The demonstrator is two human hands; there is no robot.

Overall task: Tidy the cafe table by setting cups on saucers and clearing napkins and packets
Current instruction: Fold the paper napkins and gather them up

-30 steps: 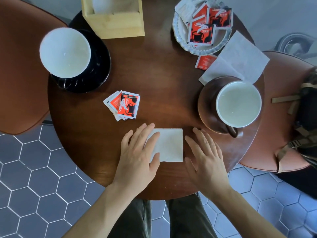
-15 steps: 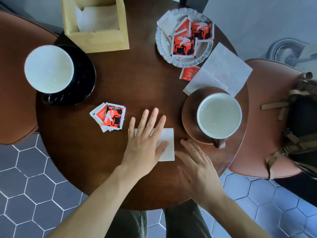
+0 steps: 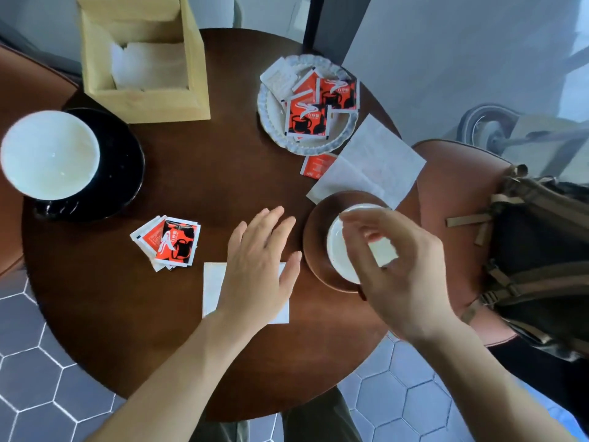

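Head view | my left hand [image 3: 259, 269] stays flat, fingers straight, pressing the napkin [image 3: 212, 288] | my right hand [image 3: 404, 266] has lifted off the table [image 3: 197, 173], now blurred above the cup [image 3: 342, 250] on its saucer [image 3: 314, 240], fingers loosely curled, holding nothing | packets [image 3: 169, 242] left of my left hand

Single wide-angle view from my head, looking almost straight down on the round tabletop [image 3: 197, 173], close enough that my forearms enter from the bottom edge, tiled floor [image 3: 41, 355] curving at the lower corners, no second view.
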